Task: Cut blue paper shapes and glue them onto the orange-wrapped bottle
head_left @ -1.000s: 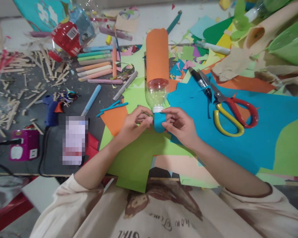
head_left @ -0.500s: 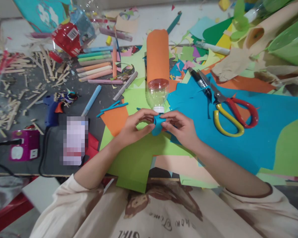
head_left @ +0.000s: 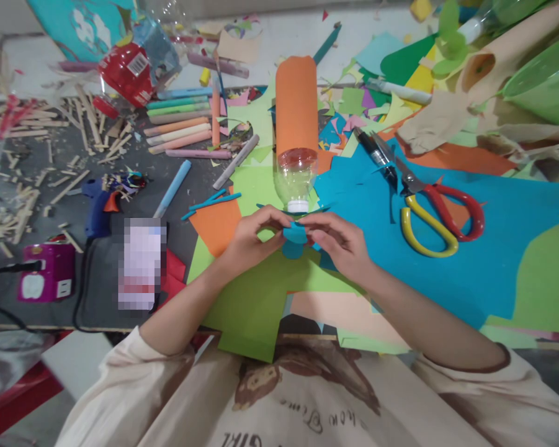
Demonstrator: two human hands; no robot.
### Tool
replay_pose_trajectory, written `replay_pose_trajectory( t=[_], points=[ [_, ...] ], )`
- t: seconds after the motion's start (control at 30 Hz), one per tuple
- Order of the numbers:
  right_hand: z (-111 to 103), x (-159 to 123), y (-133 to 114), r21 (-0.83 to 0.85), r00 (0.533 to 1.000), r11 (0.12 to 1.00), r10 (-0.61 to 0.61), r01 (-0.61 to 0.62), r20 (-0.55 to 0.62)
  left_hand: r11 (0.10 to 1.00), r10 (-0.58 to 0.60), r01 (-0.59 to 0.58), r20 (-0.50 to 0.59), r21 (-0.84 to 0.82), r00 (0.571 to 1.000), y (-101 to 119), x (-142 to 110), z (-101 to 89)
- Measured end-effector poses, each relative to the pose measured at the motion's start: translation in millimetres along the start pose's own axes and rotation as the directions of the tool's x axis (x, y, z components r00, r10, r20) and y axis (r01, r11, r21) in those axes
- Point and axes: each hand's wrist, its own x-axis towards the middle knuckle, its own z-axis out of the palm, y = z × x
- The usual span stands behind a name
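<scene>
Between my two hands is a small piece of blue paper (head_left: 295,233), bent into a curve. My left hand (head_left: 255,234) pinches its left side between thumb and fingers. On the other side, my right hand (head_left: 339,241) grips the right edge the same way. Just beyond my fingertips lies a clear plastic bottle (head_left: 296,177), its white cap (head_left: 298,206) towards me and its far part wrapped in orange paper (head_left: 296,102). Beneath my hands are sheets of green paper (head_left: 251,310).
Scissors (head_left: 428,198) with red and yellow handles and a black pen (head_left: 376,155) lie on a large blue sheet (head_left: 484,267) at right. At left are a blue glue gun (head_left: 97,208), a phone (head_left: 142,264), several markers (head_left: 181,127) and scattered wooden sticks (head_left: 23,217).
The blue paper, rolled tighter half a second ago, now lies more open and flatter between my fingers. Both hands have stayed nearly in place, and the bottle has not visibly moved.
</scene>
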Motion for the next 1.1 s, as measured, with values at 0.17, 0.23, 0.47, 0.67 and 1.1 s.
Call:
replay_pose_trajectory(
  t=[0.17,0.23,0.47,0.67,1.1],
  points=[
    [3,0,1,0.001,0.998,0.998,0.058,-0.058,0.003,0.978,0.112,-0.102,-0.046,0.181,0.993,-1,-2,1.5],
    [4,0,1,-0.004,0.992,0.992,0.127,-0.127,0.0,0.96,0.163,-0.153,-0.022,0.235,0.986,0,-3,3.3],
    [5,3,1,0.039,0.96,0.96,0.277,-0.279,0.037,0.907,0.258,-0.229,-0.036,0.354,0.966,2,-9,11.2],
    [3,6,-1,-0.031,0.951,0.961,0.277,-0.276,0.137,0.896,0.249,-0.206,-0.059,0.393,0.967,3,-8,10.7],
    [7,9,-8,-0.106,0.963,0.965,0.25,-0.239,0.098,0.991,-0.096,0.103,-0.082,0.082,0.992,7,0,12.5]
  ],
)
